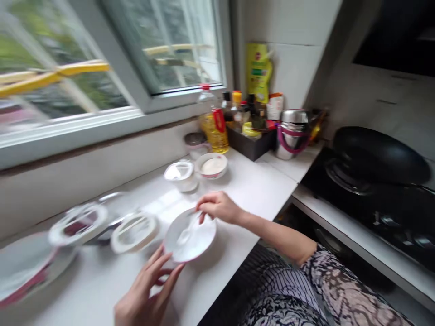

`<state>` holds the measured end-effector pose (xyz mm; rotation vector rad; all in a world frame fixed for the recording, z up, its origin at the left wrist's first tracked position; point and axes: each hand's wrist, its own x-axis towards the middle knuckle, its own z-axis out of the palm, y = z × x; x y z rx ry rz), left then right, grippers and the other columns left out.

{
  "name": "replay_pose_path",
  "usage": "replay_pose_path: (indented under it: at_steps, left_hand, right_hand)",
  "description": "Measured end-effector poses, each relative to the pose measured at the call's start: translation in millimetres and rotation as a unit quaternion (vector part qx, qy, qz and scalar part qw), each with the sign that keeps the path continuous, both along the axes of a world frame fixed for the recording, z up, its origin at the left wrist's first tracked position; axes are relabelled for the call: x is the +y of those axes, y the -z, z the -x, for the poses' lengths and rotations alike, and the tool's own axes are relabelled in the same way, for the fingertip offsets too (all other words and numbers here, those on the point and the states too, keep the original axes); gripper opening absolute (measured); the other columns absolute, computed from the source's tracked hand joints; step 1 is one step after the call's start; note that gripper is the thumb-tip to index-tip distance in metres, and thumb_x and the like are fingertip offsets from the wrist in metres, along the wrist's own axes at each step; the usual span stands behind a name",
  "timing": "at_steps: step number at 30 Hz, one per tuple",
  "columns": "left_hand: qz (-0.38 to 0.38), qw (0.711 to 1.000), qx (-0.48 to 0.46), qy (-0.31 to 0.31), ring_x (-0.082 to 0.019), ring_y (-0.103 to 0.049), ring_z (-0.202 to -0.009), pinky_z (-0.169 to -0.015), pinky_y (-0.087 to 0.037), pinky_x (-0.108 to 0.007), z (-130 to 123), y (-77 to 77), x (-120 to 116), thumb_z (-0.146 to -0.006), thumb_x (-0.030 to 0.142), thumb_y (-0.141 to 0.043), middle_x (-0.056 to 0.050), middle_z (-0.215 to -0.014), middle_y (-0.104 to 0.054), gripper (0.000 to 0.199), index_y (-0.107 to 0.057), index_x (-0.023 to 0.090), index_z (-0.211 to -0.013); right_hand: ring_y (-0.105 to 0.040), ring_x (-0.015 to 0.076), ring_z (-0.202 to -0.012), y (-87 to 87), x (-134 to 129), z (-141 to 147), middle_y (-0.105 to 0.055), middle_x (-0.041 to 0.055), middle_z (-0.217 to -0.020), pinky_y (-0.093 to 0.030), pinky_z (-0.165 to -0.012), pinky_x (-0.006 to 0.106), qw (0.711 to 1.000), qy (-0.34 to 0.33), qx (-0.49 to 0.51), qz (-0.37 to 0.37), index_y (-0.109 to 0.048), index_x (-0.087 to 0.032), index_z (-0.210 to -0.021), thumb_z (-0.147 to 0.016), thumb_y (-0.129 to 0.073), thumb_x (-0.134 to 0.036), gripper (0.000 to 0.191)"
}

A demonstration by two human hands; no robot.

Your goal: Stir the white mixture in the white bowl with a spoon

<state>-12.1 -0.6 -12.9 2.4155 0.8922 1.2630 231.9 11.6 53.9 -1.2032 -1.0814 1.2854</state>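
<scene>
A shallow white bowl with a thin pink rim is near the middle of the counter, and white contents, partly smeared by motion, show inside it. At its near left rim, my left hand grips the edge between thumb and fingers. My right hand is over the far side of the bowl, its fingers pinched round the handle of a white spoon. The spoon's head rests down in the bowl.
Lidded containers and a large pink-edged bowl stand left. Behind are a small tub, a bowl of pale powder, an oil bottle and a seasoning box. A wok sits on the stove at right.
</scene>
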Motion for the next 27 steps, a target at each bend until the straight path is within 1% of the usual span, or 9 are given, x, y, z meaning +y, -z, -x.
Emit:
replay_pose_path:
  at_steps: [2,6,17,20,22,24,25,26,27]
  left_hand:
    - [0.022,0.999,0.023,-0.019,-0.010,-0.070,-0.058,-0.047,-0.058,-0.019,-5.3,-7.2,-4.5,-0.094,0.035,-0.062,-0.014,-0.128,-0.067,0.025,-0.065,0.018,-0.112]
    - [-0.021,0.999,0.028,-0.025,-0.008,-0.068,-0.053,-0.051,-0.058,-0.018,-10.0,-15.4,-4.8,-0.095,0.034,-0.060,-0.015,-0.123,-0.069,0.022,-0.064,0.017,-0.109]
    - [-0.020,0.999,0.026,-0.026,-0.007,-0.066,-0.052,-0.052,-0.057,-0.019,-8.8,-12.7,-3.3,-0.097,0.033,-0.057,-0.019,-0.122,-0.069,0.022,-0.063,0.015,-0.107]
    - [-0.020,0.999,0.028,-0.030,-0.008,-0.066,-0.051,-0.051,-0.058,-0.019,-9.0,-14.2,-3.5,-0.097,0.035,-0.056,-0.018,-0.122,-0.069,0.022,-0.063,0.016,-0.106]
    - [-0.016,0.999,0.032,-0.033,-0.008,-0.067,-0.051,-0.051,-0.058,-0.020,-8.8,-14.5,-3.6,-0.097,0.035,-0.056,-0.018,-0.122,-0.069,0.022,-0.063,0.016,-0.106]
    - [-0.013,0.999,0.035,-0.033,-0.008,-0.067,-0.052,-0.052,-0.059,-0.021,-8.5,-14.0,-3.5,-0.098,0.035,-0.056,-0.018,-0.122,-0.069,0.022,-0.063,0.016,-0.107]
    - [-0.014,0.999,0.036,-0.032,-0.008,-0.067,-0.052,-0.052,-0.059,-0.021,-8.4,-13.6,-3.4,-0.098,0.034,-0.056,-0.018,-0.123,-0.069,0.021,-0.062,0.016,-0.107]
    - [-0.015,0.999,0.035,-0.031,-0.008,-0.067,-0.052,-0.051,-0.059,-0.021,-8.4,-13.1,-3.3,-0.098,0.034,-0.056,-0.019,-0.123,-0.069,0.021,-0.062,0.016,-0.108]
    - [-0.018,0.999,0.034,-0.032,-0.008,-0.067,-0.053,-0.051,-0.059,-0.021,-8.4,-12.6,-3.2,-0.098,0.033,-0.056,-0.019,-0.123,-0.069,0.021,-0.062,0.016,-0.108]
  right_hand:
    - [-0.052,0.0086,-0.044,-6.9,0.9,-1.4,-0.062,-0.0035,-0.048,-0.034,-0.044,0.019,1.000,0.003,0.016,0.008,-0.061,-0.015,-0.068,-0.073,-0.052,-0.009,0.012]
    - [-0.046,0.0078,-0.042,-17.3,2.5,-1.9,-0.066,-0.0001,-0.052,-0.034,-0.046,0.020,1.000,0.003,0.015,-0.008,-0.064,-0.014,-0.070,-0.071,-0.056,-0.018,0.009]
    - [-0.047,0.0098,-0.046,-17.1,15.9,-3.2,-0.069,0.0031,-0.055,-0.038,-0.049,0.024,1.000,-0.003,-0.009,-0.023,-0.066,-0.015,-0.072,-0.070,-0.064,-0.031,0.015]
    - [-0.049,0.0099,-0.048,-26.3,25.2,2.8,-0.069,0.0027,-0.059,-0.040,-0.050,0.024,0.998,-0.001,-0.017,-0.063,-0.065,-0.016,-0.076,-0.075,-0.063,-0.032,0.016]
    - [-0.054,0.0114,-0.052,-31.8,30.9,12.5,-0.069,0.0027,-0.064,-0.043,-0.053,0.025,0.991,0.003,-0.044,-0.125,-0.063,-0.017,-0.081,-0.081,-0.060,-0.032,0.016]
    - [-0.060,0.0136,-0.060,-33.9,36.2,24.7,-0.071,0.0040,-0.072,-0.046,-0.058,0.027,0.972,0.007,-0.103,-0.209,-0.062,-0.018,-0.090,-0.091,-0.051,-0.032,0.017]
    - [-0.062,0.0146,-0.065,-33.6,38.8,30.8,-0.072,0.0052,-0.078,-0.048,-0.062,0.028,0.954,0.006,-0.154,-0.258,-0.061,-0.018,-0.094,-0.094,-0.048,-0.030,0.017]
    - [-0.065,0.0155,-0.071,-32.4,41.2,36.2,-0.073,0.0062,-0.083,-0.049,-0.069,0.031,0.923,-0.005,-0.225,-0.313,-0.061,-0.018,-0.097,-0.096,-0.046,-0.025,0.016]
    - [-0.065,0.0165,-0.074,-31.0,43.3,40.5,-0.074,0.0067,-0.085,-0.048,-0.077,0.034,0.875,-0.036,-0.307,-0.372,-0.062,-0.018,-0.096,-0.095,-0.045,-0.019,0.017]
